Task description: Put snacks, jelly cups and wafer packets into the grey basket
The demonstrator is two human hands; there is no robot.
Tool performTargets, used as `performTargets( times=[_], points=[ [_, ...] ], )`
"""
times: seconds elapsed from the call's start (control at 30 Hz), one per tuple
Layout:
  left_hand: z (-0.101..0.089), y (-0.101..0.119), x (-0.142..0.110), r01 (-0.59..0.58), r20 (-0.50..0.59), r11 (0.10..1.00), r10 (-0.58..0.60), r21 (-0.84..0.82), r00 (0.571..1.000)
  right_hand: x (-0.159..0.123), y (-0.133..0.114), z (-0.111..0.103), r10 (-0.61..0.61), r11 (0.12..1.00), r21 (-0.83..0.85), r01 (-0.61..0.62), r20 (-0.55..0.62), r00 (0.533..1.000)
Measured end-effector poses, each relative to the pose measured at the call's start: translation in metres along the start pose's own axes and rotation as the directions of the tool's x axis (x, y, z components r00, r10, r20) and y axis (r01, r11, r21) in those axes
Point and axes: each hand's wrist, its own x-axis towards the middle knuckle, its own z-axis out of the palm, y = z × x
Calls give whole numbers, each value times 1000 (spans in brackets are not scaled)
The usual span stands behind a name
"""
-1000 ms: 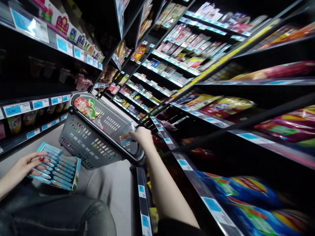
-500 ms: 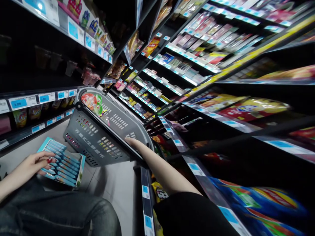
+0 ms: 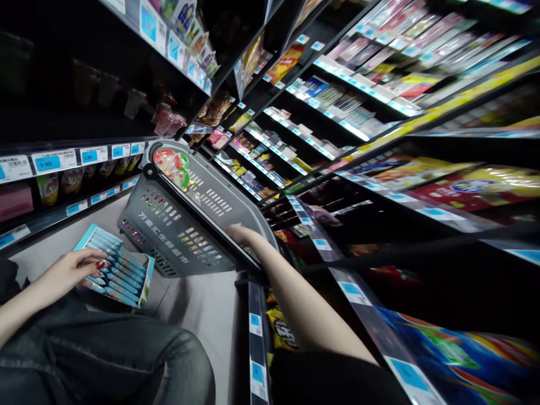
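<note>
My left hand [image 3: 86, 267] is over an open light-blue carton [image 3: 148, 275] packed with several slim blue packets [image 3: 126, 275]. Its fingers are loosely bent and apart, and the red-nailed fingertips touch the packets near the carton's left side. My right arm reaches forward to a grey plastic shopping basket [image 3: 169, 225] that stands tilted in view. At the basket's upper edge, my right hand [image 3: 242, 233] is closed around the dark handle bar; its fingertips are partly hidden and blurred. Inside the basket lie red-topped and green-topped packages [image 3: 169, 160].
Shelves with price tags [image 3: 53, 162] run along the left, holding cups and snack packs. On the right, racks carry bagged snacks, among them a blue bag [image 3: 447, 343] and a red-yellow bag [image 3: 464, 188]. My bent knee [image 3: 185, 360] is in front, above the pale floor [image 3: 211, 298].
The whole view has shifted, so the basket, carton and both hands appear slightly farther right and higher. Both hands keep their places on the packets and the basket.
</note>
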Motion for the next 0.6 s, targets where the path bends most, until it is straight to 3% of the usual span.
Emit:
performTargets(
  times=[0.07, 0.1, 0.17, 0.2, 0.23, 0.27, 0.3, 0.33, 0.37, 0.47, 0.6],
  points=[
    [0, 1, -1, 4, 11, 1000, -4, 19, 1000, -18, -12, -16, -2, 1000, -12, 0, -195, 981],
    [0, 1, -1, 3, 13, 1000, -3, 26, 1000, -34, -19, -20, -37, 999, -2, 39, -331, 943],
    [0, 1, -1, -3, 10, 999, 3, 35, 1000, -71, -34, -13, -192, 966, 10, 258, -641, 743],
    [0, 1, -1, -8, 6, 999, 8, 35, 1000, -90, -42, -1, -287, 929, -12, 370, -655, 699],
    [1, 1, -1, -11, 1, 999, 11, 34, 1000, -105, -50, 18, -416, 885, -53, 464, -537, 734],
    [1, 0, -1, -9, -2, 999, 9, 33, 1000, -116, -59, 41, -544, 836, -97, 540, -279, 792],
    [1, 0, -1, -8, -8, 999, 8, 34, 1000, -121, -66, 67, -590, 796, -140, 589, 39, 807],
    [2, -1, -1, -8, -15, 999, 9, 36, 1000, -121, -71, 95, -538, 758, -203, 619, 341, 771],
    [2, -1, -1, -9, -21, 999, 10, 40, 1000, -117, -75, 122, -498, 747, -209, 630, 452, 740],
    [1, -1, -2, -12, -40, 999, 14, 52, 999, -93, -75, 186, -409, 733, -247, 634, 585, 701],
    [-1, 2, -2, -25, -43, 999, 27, 43, 999, -76, -65, 224, -387, 694, -289, 660, 623, 679]
  ],
)
